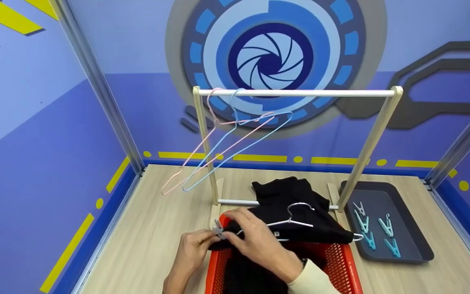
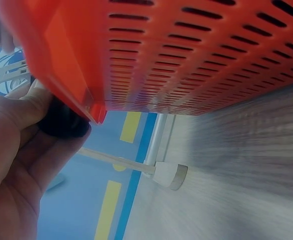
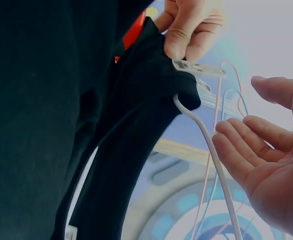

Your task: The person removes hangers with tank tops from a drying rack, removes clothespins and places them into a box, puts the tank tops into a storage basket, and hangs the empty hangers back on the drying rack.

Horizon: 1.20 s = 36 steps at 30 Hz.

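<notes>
A black garment (image 1: 276, 192) lies over the front of a red basket (image 1: 343, 261) with a white hanger (image 1: 296, 223) in it. My left hand (image 1: 194, 247) pinches the garment's left end, where black cloth (image 2: 64, 117) bulges between thumb and fingers. A pale, greyish clothespin (image 3: 201, 68) sits on that end, beside the left fingertips and the hanger's white wire (image 3: 206, 135). Close by, my right hand (image 1: 259, 241) has its fingers spread; in the right wrist view it stands apart from the clothespin and holds nothing visible.
Behind the basket stands a wooden rack (image 1: 371, 151) with a white rod (image 1: 300, 93). A pink hanger (image 1: 196, 149) and a blue hanger (image 1: 255, 143) hang at its left. A dark grey tray (image 1: 416, 245) on the right bears several clothespins (image 1: 386, 225).
</notes>
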Motion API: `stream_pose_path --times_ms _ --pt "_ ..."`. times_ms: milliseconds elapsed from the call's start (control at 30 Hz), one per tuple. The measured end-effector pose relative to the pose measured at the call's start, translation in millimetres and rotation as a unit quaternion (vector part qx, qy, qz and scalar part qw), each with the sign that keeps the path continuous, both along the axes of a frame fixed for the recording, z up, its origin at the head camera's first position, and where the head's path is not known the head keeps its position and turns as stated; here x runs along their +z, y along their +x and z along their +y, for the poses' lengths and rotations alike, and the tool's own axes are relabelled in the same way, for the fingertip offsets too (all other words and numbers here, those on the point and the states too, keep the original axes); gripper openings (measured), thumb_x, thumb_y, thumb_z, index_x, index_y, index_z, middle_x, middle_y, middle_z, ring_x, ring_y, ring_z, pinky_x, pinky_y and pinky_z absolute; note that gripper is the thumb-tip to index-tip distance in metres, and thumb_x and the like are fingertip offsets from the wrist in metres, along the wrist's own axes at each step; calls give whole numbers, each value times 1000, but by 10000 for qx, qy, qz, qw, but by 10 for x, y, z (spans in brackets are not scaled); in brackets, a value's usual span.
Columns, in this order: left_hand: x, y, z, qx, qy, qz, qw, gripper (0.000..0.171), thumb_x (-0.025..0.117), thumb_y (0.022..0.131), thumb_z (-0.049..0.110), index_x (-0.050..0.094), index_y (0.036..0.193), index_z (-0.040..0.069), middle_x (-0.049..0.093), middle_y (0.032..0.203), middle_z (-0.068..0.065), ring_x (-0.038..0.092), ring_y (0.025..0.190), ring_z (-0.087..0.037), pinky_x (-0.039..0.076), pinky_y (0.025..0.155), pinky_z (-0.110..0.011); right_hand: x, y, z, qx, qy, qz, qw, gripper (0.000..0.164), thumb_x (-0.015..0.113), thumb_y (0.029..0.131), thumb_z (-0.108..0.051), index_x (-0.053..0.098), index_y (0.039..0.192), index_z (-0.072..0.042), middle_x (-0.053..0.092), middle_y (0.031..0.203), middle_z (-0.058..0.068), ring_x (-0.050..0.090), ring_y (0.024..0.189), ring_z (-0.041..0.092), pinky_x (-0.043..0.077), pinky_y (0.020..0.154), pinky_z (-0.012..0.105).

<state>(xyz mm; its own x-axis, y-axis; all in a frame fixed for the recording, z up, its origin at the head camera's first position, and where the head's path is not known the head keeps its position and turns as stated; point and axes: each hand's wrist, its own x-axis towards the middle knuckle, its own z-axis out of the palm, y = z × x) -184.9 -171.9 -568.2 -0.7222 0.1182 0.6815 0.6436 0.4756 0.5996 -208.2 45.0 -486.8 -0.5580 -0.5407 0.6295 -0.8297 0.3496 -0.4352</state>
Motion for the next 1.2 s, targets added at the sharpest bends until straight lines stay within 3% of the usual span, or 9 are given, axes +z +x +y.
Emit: stream_pose_path --times_ms 200,433,667,767,1000,1200 --pt "2 1 0 6 -11 -29 10000 13 82 86 -4 83 90 8 79 87 3 72 76 -8 57 66 -18 -50 -8 -131 -356 375 122 9986 41 88 90 -15 68 124 -1 66 115 6 66 106 20 59 90 37" --pt "-5 -1 6 114 23 -93 9999 20 80 90 -1 73 77 13 66 72 9 50 63 1 47 55 -16 -85 -12 -209 -482 677 -289 9961 42 85 94 -23 68 122 2 66 111 7 66 102 21 59 88 38" --pt "-21 -13 -1 200 -39 40 9998 22 80 87 -5 74 78 14 68 72 9 51 62 3 47 53 -15 -69 -2 -275 -536 906 -475 9933 39 85 95 -22 69 122 2 68 110 8 68 98 21 60 84 37" --pt "-36 -19 -5 206 -69 163 9996 24 80 85 -10 76 79 14 69 73 9 52 62 3 47 53 -15 -62 2 -289 -406 827 -627 9938 34 85 94 -19 70 117 0 67 104 5 66 91 16 59 79 34" --pt "-29 -12 3 175 25 211 9996 31 83 84 -3 62 68 14 55 64 9 40 60 4 38 50 -11 -82 -7 -309 -262 361 -877 9951 25 88 89 -12 70 104 -5 68 96 2 66 87 10 57 77 27" --pt "-12 -4 9 164 82 -25 9998 25 82 87 2 67 72 14 61 67 9 45 61 2 43 52 -13 -103 -21 -317 -163 83 -954 9953 21 87 89 -8 70 100 -6 72 93 2 69 86 9 58 76 24"
